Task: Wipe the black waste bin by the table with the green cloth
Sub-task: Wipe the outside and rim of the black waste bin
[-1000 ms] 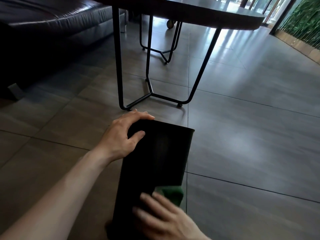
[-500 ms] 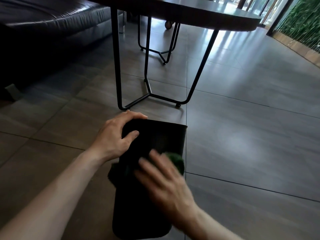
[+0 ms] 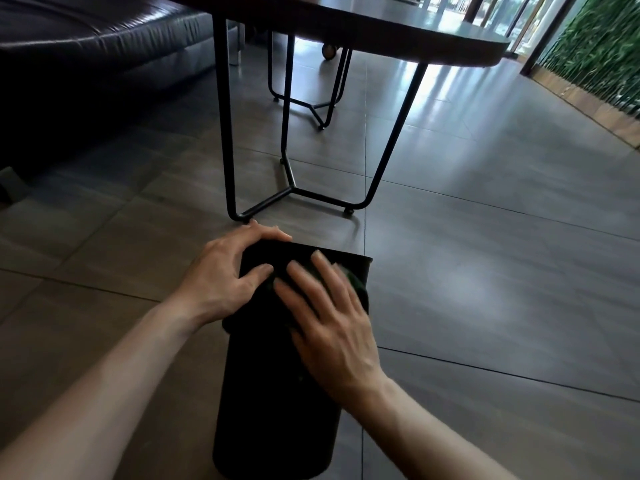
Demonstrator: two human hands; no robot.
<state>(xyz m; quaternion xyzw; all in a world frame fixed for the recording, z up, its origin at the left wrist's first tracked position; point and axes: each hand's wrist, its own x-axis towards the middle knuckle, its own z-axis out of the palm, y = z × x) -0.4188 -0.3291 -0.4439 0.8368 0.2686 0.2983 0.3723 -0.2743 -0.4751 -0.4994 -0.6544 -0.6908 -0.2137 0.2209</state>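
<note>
Shifted up the black waste bin point(image 3: 277, 393) toward its rim: right hand point(image 3: 332, 323), fingers spread flat, pressing green cloth point(image 3: 356, 284). Left hand point(image 3: 225, 271) grips rim.

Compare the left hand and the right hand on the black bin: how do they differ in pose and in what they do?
The left hand grips the far left rim of the black plastic waste bin, fingers curled; the right hand lies flat, fingers spread. The left hand touches the bin bare; the right hand presses the green cloth on it. The left looks sharp, the right blurred. Both rest on the bin's upper part.
</note>
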